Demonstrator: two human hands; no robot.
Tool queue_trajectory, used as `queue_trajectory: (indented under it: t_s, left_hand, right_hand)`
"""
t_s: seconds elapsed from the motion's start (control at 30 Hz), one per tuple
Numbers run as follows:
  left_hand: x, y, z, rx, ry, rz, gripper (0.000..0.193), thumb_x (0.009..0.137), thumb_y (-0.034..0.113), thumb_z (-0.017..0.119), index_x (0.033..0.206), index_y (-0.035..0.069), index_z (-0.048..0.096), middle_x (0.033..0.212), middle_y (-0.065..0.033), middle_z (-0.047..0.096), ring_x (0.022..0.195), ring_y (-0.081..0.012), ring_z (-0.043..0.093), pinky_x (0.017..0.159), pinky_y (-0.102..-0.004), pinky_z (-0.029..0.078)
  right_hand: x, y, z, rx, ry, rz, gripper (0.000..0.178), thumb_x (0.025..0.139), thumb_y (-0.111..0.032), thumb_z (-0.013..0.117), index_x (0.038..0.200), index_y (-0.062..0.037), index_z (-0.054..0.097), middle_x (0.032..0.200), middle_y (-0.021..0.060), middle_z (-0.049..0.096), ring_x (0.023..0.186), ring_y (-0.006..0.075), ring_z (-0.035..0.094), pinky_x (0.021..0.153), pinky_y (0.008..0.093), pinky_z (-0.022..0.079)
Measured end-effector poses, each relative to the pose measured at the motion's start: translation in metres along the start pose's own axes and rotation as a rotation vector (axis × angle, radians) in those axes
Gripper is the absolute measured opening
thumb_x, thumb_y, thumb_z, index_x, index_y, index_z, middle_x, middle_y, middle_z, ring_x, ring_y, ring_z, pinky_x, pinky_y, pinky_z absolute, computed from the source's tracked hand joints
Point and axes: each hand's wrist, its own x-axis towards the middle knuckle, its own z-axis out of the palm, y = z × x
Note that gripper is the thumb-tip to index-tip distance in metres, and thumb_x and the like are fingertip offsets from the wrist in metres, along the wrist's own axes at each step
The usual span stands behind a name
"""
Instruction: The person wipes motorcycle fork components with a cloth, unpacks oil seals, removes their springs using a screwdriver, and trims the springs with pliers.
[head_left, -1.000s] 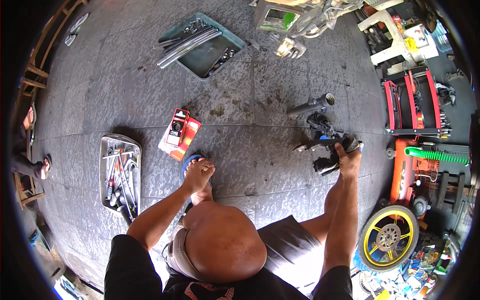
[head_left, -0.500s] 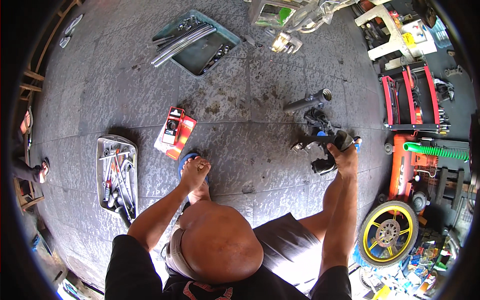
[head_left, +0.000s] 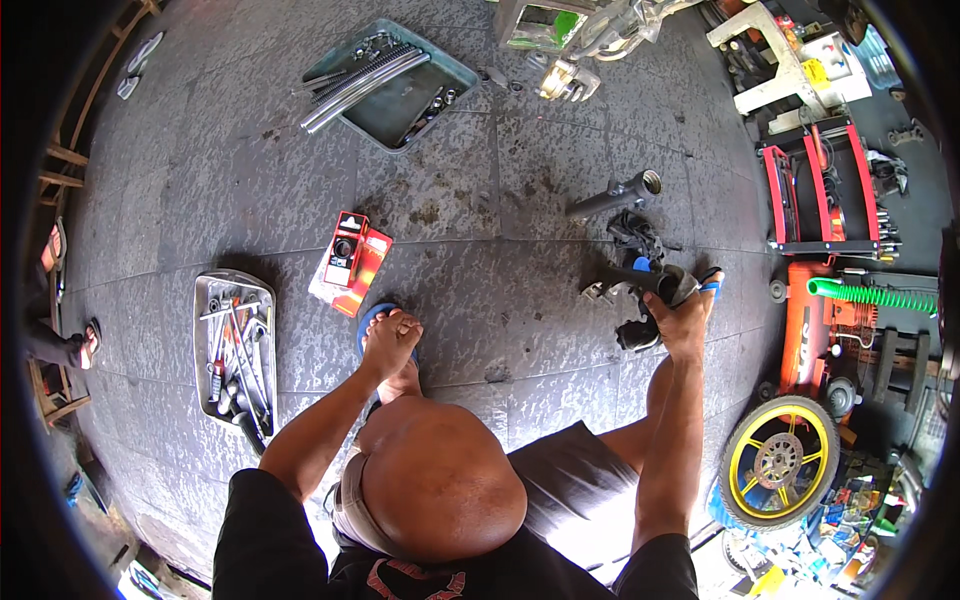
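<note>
My right hand [head_left: 684, 322] grips a dark grey fork leg [head_left: 632, 277] near its wide open end, which faces right. The tube's narrower end, with a bracket on it, points left, and a dark rag [head_left: 638, 334] lies under and beside it. A matching fork leg [head_left: 617, 194] lies on the floor just beyond, its round opening to the right, with another dark cloth [head_left: 636, 236] between the two. Above my left foot, in its blue sandal, my left hand [head_left: 390, 345] is closed with curled fingers. Whatever it may hold is hidden.
A metal tray of hand tools [head_left: 233, 350] stands at left. Red and black small-parts packages [head_left: 358, 268] lie near my left foot. Farther off, a green tray [head_left: 455, 75] bears silver tubes and springs. A red tool cart [head_left: 822, 195], orange compressor [head_left: 803, 335] and yellow wheel [head_left: 779, 462] line the right.
My right hand has turned and shifted slightly down and left, tilting the fork leg so its open end faces more toward me. My left hand has stayed nearly still.
</note>
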Motion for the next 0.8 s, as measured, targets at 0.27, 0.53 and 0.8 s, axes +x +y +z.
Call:
queue_trajectory:
  t_s: [0.27, 0.53, 0.8]
  left_hand:
    - [0.002, -0.011, 0.005, -0.034, 0.01, -0.007, 0.024, 0.086, 0.027, 0.068, 0.098, 0.007, 0.071, 0.094, -0.0119, 0.074, 0.092, -0.0308, 0.071, 0.084, -0.0413, 0.053]
    - [0.003, -0.006, 0.001, -0.015, 0.02, 0.008, 0.024, 0.086, 0.03, 0.067, 0.099, 0.01, 0.072, 0.094, -0.0134, 0.073, 0.091, -0.0342, 0.07, 0.084, -0.0441, 0.053]
    - [0.09, 0.15, 0.062, -0.65, -0.448, 0.209, 0.072, 0.101, 0.051, 0.049, 0.153, 0.004, 0.032, 0.155, -0.0182, 0.038, 0.143, -0.0289, 0.037, 0.117, -0.0418, 0.03]
  right_hand:
    - [-0.003, 0.004, 0.001, 0.003, 0.048, -0.073, 0.052, 0.077, -0.006, 0.08, 0.125, -0.0016, 0.059, 0.11, 0.0065, 0.066, 0.099, 0.0178, 0.062, 0.089, 0.0304, 0.051]
    - [0.005, -0.021, 0.004, 0.003, 0.079, 0.005, 0.033, 0.073, -0.017, 0.08, 0.103, -0.0065, 0.071, 0.095, 0.008, 0.072, 0.101, 0.0317, 0.06, 0.118, 0.0448, 0.018]
    - [0.025, 0.043, 0.015, 0.389, -0.024, 0.09, 0.021, 0.077, -0.003, 0.064, 0.098, 0.0, 0.064, 0.088, 0.0082, 0.064, 0.081, 0.0197, 0.062, 0.074, 0.0308, 0.05]
